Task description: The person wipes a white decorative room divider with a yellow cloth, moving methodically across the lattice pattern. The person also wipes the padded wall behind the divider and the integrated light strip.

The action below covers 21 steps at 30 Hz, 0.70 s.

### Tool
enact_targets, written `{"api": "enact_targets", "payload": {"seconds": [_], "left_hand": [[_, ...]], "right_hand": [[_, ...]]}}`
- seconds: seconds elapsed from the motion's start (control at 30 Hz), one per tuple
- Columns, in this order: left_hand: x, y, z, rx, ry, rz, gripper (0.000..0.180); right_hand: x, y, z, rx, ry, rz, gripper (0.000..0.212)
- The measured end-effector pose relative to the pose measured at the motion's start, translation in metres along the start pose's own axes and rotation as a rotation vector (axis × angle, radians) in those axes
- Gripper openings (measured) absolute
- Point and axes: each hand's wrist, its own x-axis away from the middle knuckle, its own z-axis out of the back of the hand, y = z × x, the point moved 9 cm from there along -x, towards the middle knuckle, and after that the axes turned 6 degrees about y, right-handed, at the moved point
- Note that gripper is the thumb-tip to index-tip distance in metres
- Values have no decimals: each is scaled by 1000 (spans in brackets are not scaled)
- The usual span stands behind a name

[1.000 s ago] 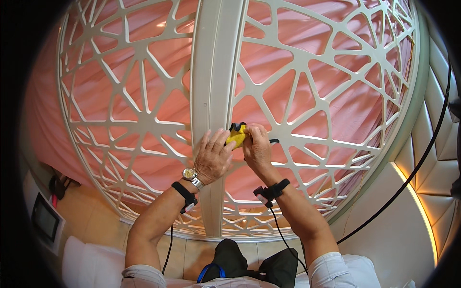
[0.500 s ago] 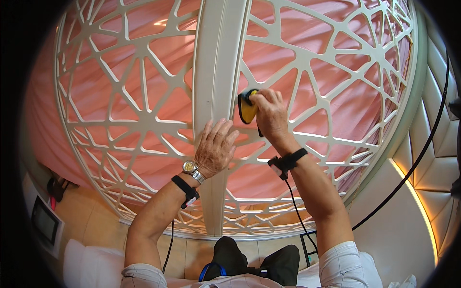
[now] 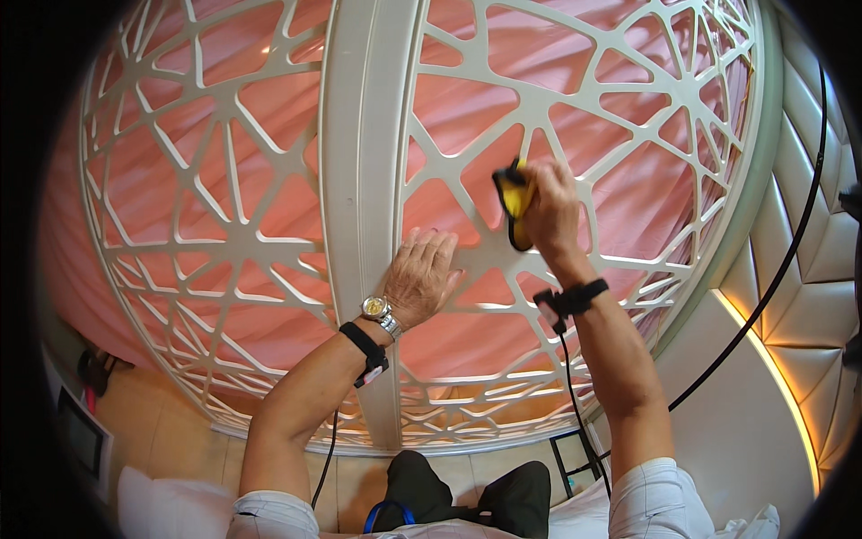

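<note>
Where the white post (image 3: 368, 180) meets the openwork lattice panel (image 3: 537, 110), the left hand (image 3: 420, 280) lies flat, fingers extended; farther right and higher, a yellow-and-black cloth (image 3: 515, 199) is pinched in the curled right hand (image 3: 551, 212), forearm steeply raised.

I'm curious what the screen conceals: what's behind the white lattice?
Through the white lattice, draped pink fabric shows, with a tan surface low down. Whatever lies beyond the fabric is covered from view.
</note>
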Motion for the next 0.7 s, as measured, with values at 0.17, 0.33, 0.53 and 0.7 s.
{"api": "enact_targets", "payload": {"seconds": [0.17,0.33,0.53,0.7], "left_hand": [[-16,-7,-32,-12,-278,97,46],[-29,-28,-56,48,-350,88,36],[-29,-25,-54,39,-231,54,34],[-32,-25,-57,2,-267,80,34]], "right_hand": [[-43,11,2,53,104,-72,29],[15,-18,-10,-5,-2,-30,27],[80,-34,0,45,-42,-33,29],[88,-19,3,-16,-81,-86,30]]}}
